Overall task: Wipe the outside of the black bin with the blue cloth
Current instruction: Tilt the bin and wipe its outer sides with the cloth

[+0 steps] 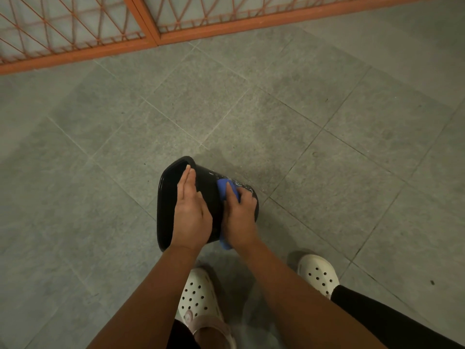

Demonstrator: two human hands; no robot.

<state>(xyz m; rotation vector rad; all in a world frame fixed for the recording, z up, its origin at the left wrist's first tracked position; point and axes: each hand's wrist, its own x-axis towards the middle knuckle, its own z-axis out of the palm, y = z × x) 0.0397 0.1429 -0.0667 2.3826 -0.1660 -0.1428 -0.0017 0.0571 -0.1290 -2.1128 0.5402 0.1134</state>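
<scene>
Black plastic with a wet shine: the bin (pixel 210 180) lies tipped on its side on the tiled floor (pixel 251 109), just ahead of the person's two white shoes (pixel 198 295). Its open mouth faces 9 o'clock and its base points to 3 o'clock.

The left hand (pixel 191 212) lies flat on the upturned wall near the rim. Its grip is wide, with the fingers straight and pressing rather than curling round anything. The right hand (pixel 240 217) has its grip closed on the bunched blue cloth (pixel 224 187) and holds it against the wall toward the base. A tail of cloth pokes out below the wrist at 6 o'clock.

The bin looks light and thin-walled, stiff enough to keep its shape but likely to roll or skid on the tiles. Water beads glint on the wall beside the cloth, so the surface is probably slippery. A flat palm may slide, and hooking fingers over the rim at 9 o'clock would likely steady it better. The cloth is soft and wet and should follow the curved wall well.

Open floor lies all round, widest from 10 to 2 o'clock, so there is room to roll the bin and reach its underside. The orange gate (pixel 151 39) stands well apart at 12 o'clock. The nearest obstacle is the shoes at 6 o'clock, and the floor there looks damp.
</scene>
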